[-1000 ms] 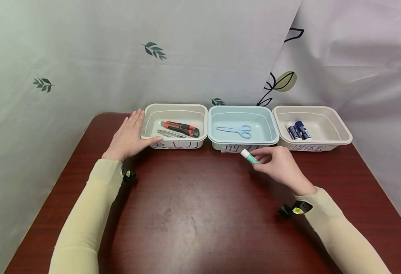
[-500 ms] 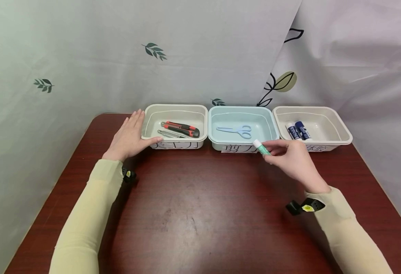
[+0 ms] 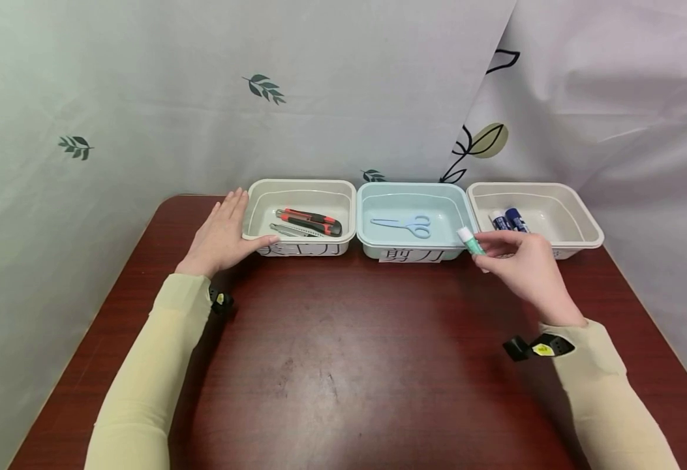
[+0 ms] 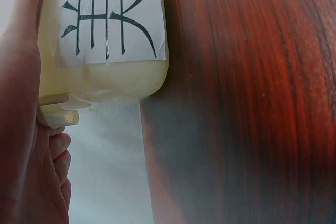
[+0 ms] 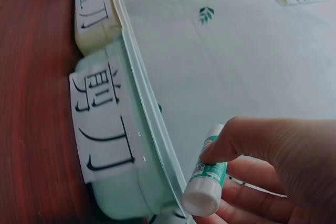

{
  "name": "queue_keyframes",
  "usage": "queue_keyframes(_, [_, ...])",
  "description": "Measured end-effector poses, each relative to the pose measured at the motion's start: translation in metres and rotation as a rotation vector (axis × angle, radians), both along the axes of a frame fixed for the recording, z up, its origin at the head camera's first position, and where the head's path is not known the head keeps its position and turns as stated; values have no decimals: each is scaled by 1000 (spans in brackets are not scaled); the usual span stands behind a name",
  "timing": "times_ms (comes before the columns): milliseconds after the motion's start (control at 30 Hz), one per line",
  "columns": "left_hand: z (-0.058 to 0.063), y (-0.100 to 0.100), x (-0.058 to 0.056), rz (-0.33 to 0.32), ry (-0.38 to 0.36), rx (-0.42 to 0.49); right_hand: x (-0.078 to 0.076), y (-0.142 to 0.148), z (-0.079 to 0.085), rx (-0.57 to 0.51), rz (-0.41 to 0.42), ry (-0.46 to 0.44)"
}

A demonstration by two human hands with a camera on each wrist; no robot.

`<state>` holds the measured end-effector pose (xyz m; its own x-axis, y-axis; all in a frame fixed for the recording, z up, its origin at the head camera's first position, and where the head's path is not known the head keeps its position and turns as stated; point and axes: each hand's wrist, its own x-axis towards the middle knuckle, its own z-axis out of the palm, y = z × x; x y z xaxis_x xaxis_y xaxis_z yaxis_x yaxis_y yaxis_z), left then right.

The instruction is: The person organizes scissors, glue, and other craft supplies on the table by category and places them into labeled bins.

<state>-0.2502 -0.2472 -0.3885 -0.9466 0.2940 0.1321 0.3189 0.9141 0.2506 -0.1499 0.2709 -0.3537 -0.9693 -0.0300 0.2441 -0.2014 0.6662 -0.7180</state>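
My right hand (image 3: 522, 264) pinches a green and white glue stick (image 3: 471, 241) between thumb and fingers, near the front of the right-hand bin. In the right wrist view the glue stick (image 5: 207, 177) shows a white end close to the blue bin's rim. My left hand (image 3: 216, 235) rests against the left corner of a cream bin (image 3: 301, 185), its thumb on the front rim. Several utility knives (image 3: 308, 222) lie in that bin. Light-blue scissors (image 3: 404, 224) lie in the blue bin (image 3: 417, 243). Two dark blue glue sticks (image 3: 516, 220) lie in the right cream bin (image 3: 572, 243), partly hidden by my hand.
The three bins stand side by side along the back of a dark red wooden table (image 3: 331, 339), with handwritten paper labels (image 3: 412, 255) on their fronts. Behind them hangs a pale leaf-patterned curtain (image 3: 331, 91).
My right hand has moved to the right with the green and white glue stick, from before the blue bin to before the right-hand bin. My left hand has stayed in place.
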Motion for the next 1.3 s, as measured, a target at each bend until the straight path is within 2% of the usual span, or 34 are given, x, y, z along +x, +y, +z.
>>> queue_keyframes(400, [-1, -1, -1, -4, -3, -3, -6, 24, 2, 26, -124, -3])
queue_keyframes(1300, [-2, -1, -1, -5, 6, -2, -21, 79, 11, -48, -258, -39])
